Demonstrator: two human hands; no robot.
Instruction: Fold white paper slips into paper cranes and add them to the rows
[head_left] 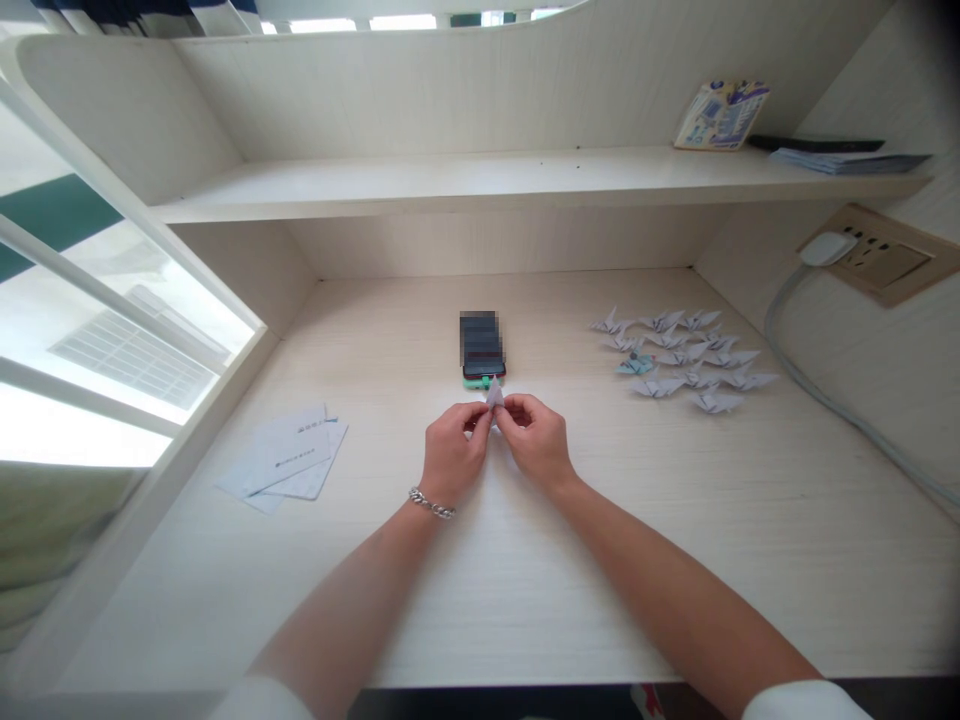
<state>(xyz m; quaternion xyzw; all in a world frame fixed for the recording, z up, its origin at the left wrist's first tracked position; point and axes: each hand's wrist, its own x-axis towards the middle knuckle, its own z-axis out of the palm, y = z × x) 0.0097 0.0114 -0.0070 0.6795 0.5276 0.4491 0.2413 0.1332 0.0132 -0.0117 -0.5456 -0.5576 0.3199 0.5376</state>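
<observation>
Between my fingertips is a small piece of folded white paper, its pointed tip standing up. My left hand, with a chain bracelet at the wrist, pinches it from the left. From the other side, the thumb and fingers of my right hand close on the same paper. Its lower part is mostly hidden by my fingers. Just beyond it lies a phone with a green edge. Several folded paper cranes sit in rows to the right, mostly white, one bluish.
Loose paper sheets lie on the desk at the left. A shelf spans the back, holding a small box and a stack of papers. On the right, a cable runs down from a wall socket.
</observation>
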